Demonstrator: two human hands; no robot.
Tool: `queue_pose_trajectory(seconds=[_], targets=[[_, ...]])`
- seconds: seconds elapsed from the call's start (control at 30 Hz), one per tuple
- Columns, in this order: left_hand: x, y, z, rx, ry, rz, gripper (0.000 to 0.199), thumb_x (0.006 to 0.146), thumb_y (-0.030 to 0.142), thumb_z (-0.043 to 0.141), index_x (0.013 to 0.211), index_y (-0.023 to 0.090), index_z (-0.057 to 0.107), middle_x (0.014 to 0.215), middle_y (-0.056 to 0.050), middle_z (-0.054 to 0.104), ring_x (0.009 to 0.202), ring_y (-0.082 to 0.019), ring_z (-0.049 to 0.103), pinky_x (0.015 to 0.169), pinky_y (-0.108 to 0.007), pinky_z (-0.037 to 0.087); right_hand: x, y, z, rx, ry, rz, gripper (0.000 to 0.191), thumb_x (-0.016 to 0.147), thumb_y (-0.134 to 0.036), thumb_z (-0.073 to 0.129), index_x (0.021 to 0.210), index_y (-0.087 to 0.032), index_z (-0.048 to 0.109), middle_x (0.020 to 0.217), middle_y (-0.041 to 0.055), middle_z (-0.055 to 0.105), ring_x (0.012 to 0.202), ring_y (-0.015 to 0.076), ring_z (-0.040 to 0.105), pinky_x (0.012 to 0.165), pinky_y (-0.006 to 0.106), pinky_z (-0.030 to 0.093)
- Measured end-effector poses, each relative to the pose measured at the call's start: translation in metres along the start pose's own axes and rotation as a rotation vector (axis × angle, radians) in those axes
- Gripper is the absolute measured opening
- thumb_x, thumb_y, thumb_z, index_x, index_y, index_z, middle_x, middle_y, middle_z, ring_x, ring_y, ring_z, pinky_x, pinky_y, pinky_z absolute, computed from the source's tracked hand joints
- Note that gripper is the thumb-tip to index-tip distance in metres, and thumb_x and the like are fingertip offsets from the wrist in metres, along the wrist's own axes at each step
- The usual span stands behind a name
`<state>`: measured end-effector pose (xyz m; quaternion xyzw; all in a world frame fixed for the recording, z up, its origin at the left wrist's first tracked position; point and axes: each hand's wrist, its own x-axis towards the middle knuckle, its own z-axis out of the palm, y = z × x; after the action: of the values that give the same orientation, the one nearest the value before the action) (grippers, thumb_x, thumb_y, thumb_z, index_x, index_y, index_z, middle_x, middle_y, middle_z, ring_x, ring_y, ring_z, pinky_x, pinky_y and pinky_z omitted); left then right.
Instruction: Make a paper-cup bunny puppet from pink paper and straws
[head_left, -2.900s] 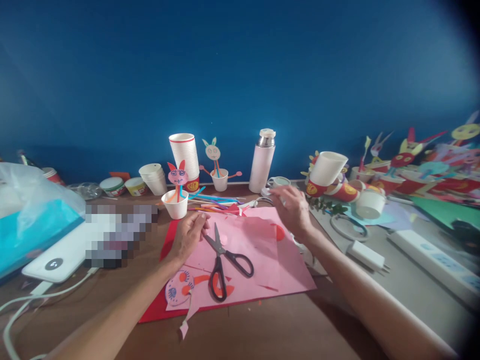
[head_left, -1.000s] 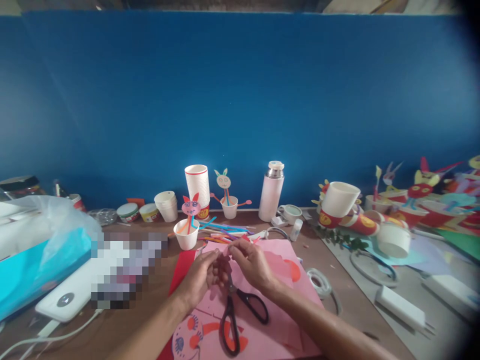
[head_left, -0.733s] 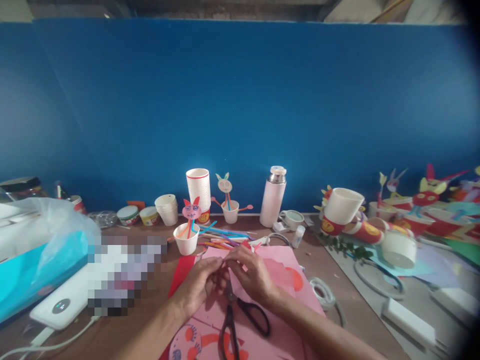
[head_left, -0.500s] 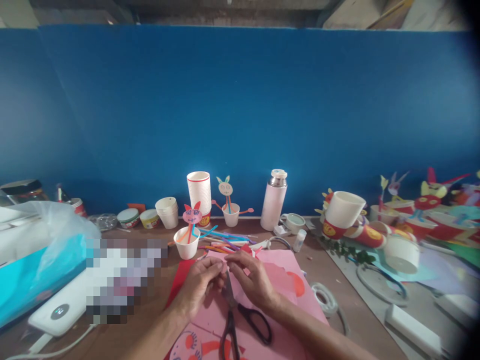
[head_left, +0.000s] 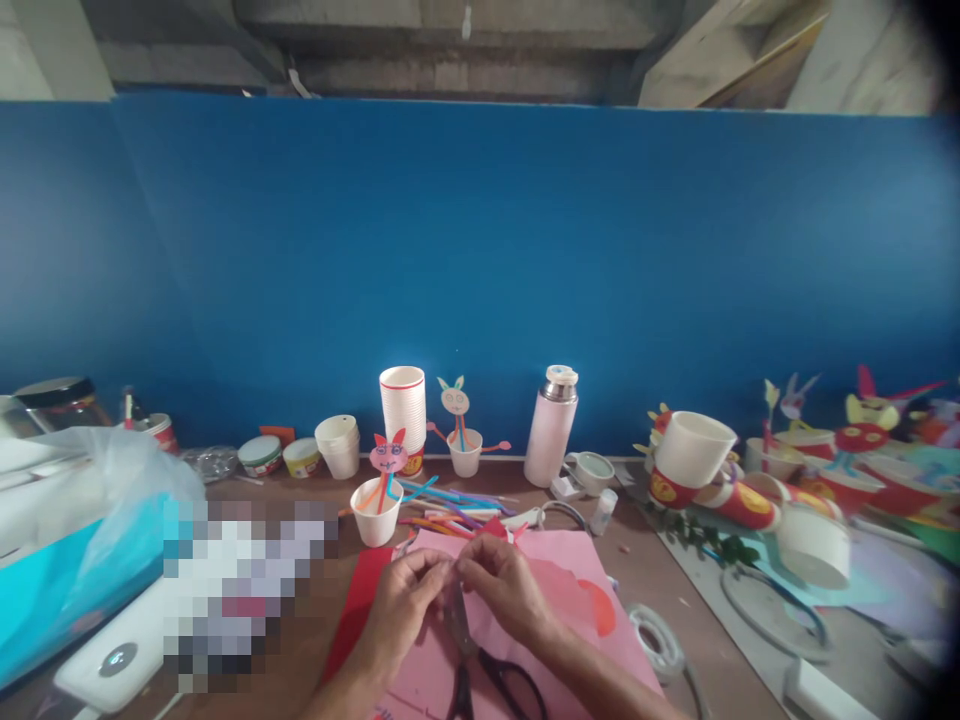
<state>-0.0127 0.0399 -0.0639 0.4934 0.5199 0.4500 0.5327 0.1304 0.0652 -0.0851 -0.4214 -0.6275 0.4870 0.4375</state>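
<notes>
My left hand (head_left: 409, 600) and my right hand (head_left: 504, 582) meet fingertip to fingertip over the pink paper (head_left: 559, 555). Both are pinched closed; whatever lies between the fingertips is too small to make out. Black-handled scissors (head_left: 466, 645) rest on the paper beneath them, blades pointing away under my fingers. Red paper (head_left: 358, 600) shows at the left edge of the pink sheet. An orange-red round piece (head_left: 596, 608) lies to the right of my right hand. Behind the hands are colourful sticks (head_left: 457, 500) and a white cup (head_left: 376, 512) with a pink-faced figure.
A stack of paper cups (head_left: 403, 410), another cup figure (head_left: 465, 455) and a pink flask (head_left: 551, 430) stand along the blue wall. At right are clear tape (head_left: 656, 640), more cups (head_left: 690, 450) and cables. A white device (head_left: 112, 650) and plastic bag (head_left: 142, 470) lie at left.
The view has tilted up, so everything sits lower. My right hand's fingers have curled from a looser spread into a pinch against my left fingertips.
</notes>
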Motion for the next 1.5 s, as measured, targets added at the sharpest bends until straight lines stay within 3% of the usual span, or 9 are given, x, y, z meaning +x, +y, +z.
queue_pose_trajectory(seconds=[0.13, 0.27, 0.37, 0.5, 0.6, 0.73, 1.17, 1.33, 1.5], targets=[[0.002, 0.000, -0.008, 0.062, 0.039, 0.046, 0.030, 0.072, 0.046, 0.054, 0.071, 0.017, 0.061, 0.052, 0.001, 0.054, 0.042, -0.011, 0.046, 0.038, -0.019, 0.031, 0.001, 0.001, -0.001, -0.058, 0.002, -0.028, 0.010, 0.076, -0.020, 0.050, 0.070, -0.014, 0.055, 0.061, -0.0015, 0.054, 0.056, 0.0097, 0.049, 0.052, 0.019, 0.035], [0.008, 0.017, -0.032, 0.398, 0.351, 0.468, 0.023, 0.073, 0.037, 0.057, 0.090, 0.020, 0.061, 0.089, -0.005, 0.063, 0.081, -0.020, 0.058, 0.075, -0.028, 0.044, -0.004, -0.006, -0.003, -0.253, -0.006, -0.091, 0.010, 0.074, -0.016, 0.048, 0.071, -0.016, 0.057, 0.065, -0.0009, 0.058, 0.058, 0.0104, 0.050, 0.052, 0.020, 0.034], [0.021, 0.029, -0.058, 0.702, 0.555, 0.721, 0.046, 0.071, 0.036, 0.060, 0.113, 0.020, 0.051, 0.112, -0.011, 0.055, 0.108, -0.026, 0.048, 0.095, -0.036, 0.034, -0.008, -0.011, -0.004, -0.437, -0.015, -0.153, 0.012, 0.072, -0.013, 0.048, 0.072, -0.017, 0.059, 0.066, -0.0011, 0.060, 0.060, 0.0107, 0.051, 0.054, 0.020, 0.033], [0.039, 0.026, -0.088, 0.917, 0.715, 0.704, 0.080, 0.063, 0.045, 0.064, 0.130, 0.014, 0.031, 0.127, -0.018, 0.042, 0.119, -0.032, 0.036, 0.097, -0.043, 0.030, -0.012, -0.011, -0.003, -0.593, -0.036, -0.196, 0.014, 0.072, -0.012, 0.048, 0.074, -0.019, 0.060, 0.070, -0.0008, 0.063, 0.064, 0.0117, 0.054, 0.057, 0.020, 0.033], [0.047, 0.018, -0.096, 0.981, 0.678, 0.604, 0.093, 0.060, 0.050, 0.064, 0.134, 0.012, 0.022, 0.131, -0.019, 0.039, 0.120, -0.034, 0.036, 0.094, -0.044, 0.033, -0.013, -0.008, -0.001, -0.657, -0.041, -0.216, 0.014, 0.075, -0.014, 0.048, 0.076, -0.020, 0.061, 0.074, -0.0012, 0.065, 0.068, 0.0124, 0.056, 0.059, 0.021, 0.033], [0.051, 0.010, -0.093, 1.014, 0.607, 0.499, 0.093, 0.061, 0.050, 0.062, 0.134, 0.013, 0.020, 0.130, -0.019, 0.041, 0.116, -0.034, 0.042, 0.091, -0.043, 0.036, -0.014, -0.007, 0.000, -0.717, -0.036, -0.239, 0.011, 0.076, -0.017, 0.051, 0.077, -0.021, 0.061, 0.075, -0.0015, 0.066, 0.069, 0.0129, 0.058, 0.060, 0.021, 0.033], [0.052, 0.009, -0.086, 0.820, 0.532, 0.436, 0.081, 0.063, 0.042, 0.063, 0.131, 0.018, 0.027, 0.106, -0.012, 0.062, 0.099, -0.029, 0.057, 0.087, -0.040, 0.040, -0.013, -0.003, 0.000, -0.752, -0.070, -0.270, 0.011, 0.079, -0.022, 0.050, 0.076, -0.021, 0.061, 0.073, -0.0005, 0.065, 0.067, 0.0134, 0.057, 0.060, 0.022, 0.033], [0.037, 0.025, -0.066, 0.473, 0.423, 0.433, 0.082, 0.064, 0.040, 0.065, 0.132, 0.019, 0.025, 0.105, -0.010, 0.060, 0.097, -0.025, 0.057, 0.084, -0.036, 0.042, -0.011, -0.009, -0.004, -0.691, -0.002, -0.284, 0.012, 0.078, -0.027, 0.054, 0.084, -0.020, 0.061, 0.082, 0.0027, 0.063, 0.077, 0.0162, 0.055, 0.067, 0.025, 0.037], [0.013, 0.038, -0.029, 0.186, 0.319, 0.301, 0.082, 0.059, 0.035, 0.070, 0.129, 0.021, 0.032, 0.101, -0.007, 0.062, 0.089, -0.025, 0.060, 0.080, -0.034, 0.044, -0.012, -0.027, -0.009, -0.423, 0.046, -0.249, 0.050, 0.068, -0.027, 0.065, 0.115, -0.023, 0.047, 0.109, 0.0044, 0.056, 0.097, 0.0197, 0.052, 0.081, 0.029, 0.041]])
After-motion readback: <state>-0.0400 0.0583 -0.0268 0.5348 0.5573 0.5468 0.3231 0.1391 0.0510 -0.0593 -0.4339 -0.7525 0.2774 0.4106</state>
